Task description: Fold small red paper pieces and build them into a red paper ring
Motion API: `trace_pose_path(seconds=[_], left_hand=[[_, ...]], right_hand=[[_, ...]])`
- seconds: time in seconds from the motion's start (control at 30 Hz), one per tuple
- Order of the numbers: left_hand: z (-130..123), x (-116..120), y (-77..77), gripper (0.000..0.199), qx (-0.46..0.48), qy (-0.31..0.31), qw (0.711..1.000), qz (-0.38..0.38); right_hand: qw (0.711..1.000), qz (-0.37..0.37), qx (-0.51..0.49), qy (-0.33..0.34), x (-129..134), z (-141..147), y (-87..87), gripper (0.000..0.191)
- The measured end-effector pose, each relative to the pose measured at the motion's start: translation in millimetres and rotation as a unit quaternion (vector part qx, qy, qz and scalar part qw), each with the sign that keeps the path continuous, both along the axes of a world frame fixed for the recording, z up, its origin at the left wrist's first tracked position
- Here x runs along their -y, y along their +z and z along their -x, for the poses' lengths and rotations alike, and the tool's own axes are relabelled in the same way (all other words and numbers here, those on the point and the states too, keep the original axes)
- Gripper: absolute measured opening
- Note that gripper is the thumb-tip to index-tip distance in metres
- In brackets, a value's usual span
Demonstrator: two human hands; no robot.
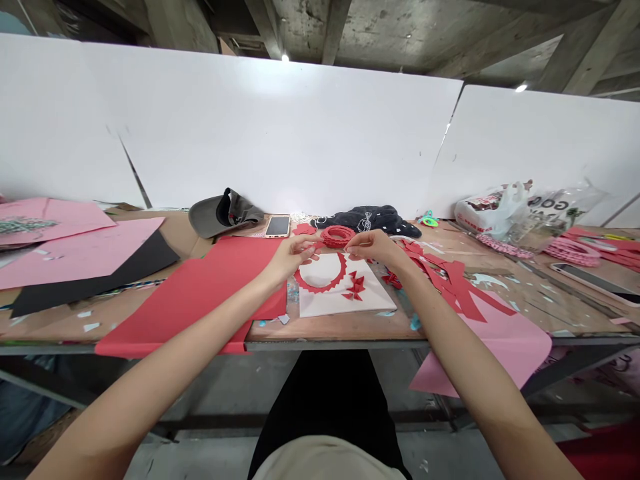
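Observation:
My left hand (294,256) is pinched closed on a small red paper piece (317,248), over the upper left of a white board (320,305). Opposite it, the fingers of my right hand (373,247) are pinched together above the board; what they hold, if anything, is too small to make out. On the board lies a toothed red paper ring (341,272), with several small pointed red paper pieces (355,287) to its right. Just behind both hands sits a coiled red braided ring (337,236).
Red paper sheets (200,287) lie left, near a cap (225,212) and a phone (278,227). To the right are red paper strips (453,287), a pink sheet (510,340) overhanging the table edge, plastic bags (493,210) and another phone (597,283). A white partition (300,133) stands behind.

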State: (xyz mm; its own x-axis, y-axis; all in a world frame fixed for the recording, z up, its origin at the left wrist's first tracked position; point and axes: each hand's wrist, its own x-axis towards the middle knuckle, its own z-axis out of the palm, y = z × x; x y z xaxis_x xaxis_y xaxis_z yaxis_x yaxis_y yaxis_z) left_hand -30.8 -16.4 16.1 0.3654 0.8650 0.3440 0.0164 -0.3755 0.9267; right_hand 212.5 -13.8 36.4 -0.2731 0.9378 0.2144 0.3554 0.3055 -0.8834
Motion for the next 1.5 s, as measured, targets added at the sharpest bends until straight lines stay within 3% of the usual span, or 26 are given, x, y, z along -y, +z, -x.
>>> trace_pose_path(seconds=[0.13, 0.37, 0.57, 0.8, 1.17, 1.5], left_hand=[[0, -1, -1.4, 0.04, 0.009, -0.003, 1.0, 0.0], [0, 1, 0.2, 0.042, 0.015, -0.01, 1.0, 0.01], [-1, 5, 4.2, 0.038, -0.005, -0.008, 1.0, -0.018], [-3, 11, 10.3, 0.029, -0.049, 0.029, 0.995, -0.078], [-3, 14, 11.0, 0.025, -0.029, 0.007, 0.995, -0.094], [-4, 15, 10.5, 0.023, -0.028, 0.015, 0.995, -0.097]], right_hand=[[0.997, -0.048, -0.051, -0.03, -4, 4, -1.9, 0.03], [0.974, -0.055, -0.22, 0.006, -1, 19, -2.7, 0.032], [0.978, -0.104, -0.18, 0.016, 11, 29, 1.1, 0.036], [0.983, -0.133, -0.12, 0.031, 12, 32, -1.0, 0.02], [0.966, -0.249, -0.073, 0.018, 16, 38, -5.8, 0.013], [0.957, -0.291, -0.006, 0.009, 21, 36, -4.6, 0.011]])
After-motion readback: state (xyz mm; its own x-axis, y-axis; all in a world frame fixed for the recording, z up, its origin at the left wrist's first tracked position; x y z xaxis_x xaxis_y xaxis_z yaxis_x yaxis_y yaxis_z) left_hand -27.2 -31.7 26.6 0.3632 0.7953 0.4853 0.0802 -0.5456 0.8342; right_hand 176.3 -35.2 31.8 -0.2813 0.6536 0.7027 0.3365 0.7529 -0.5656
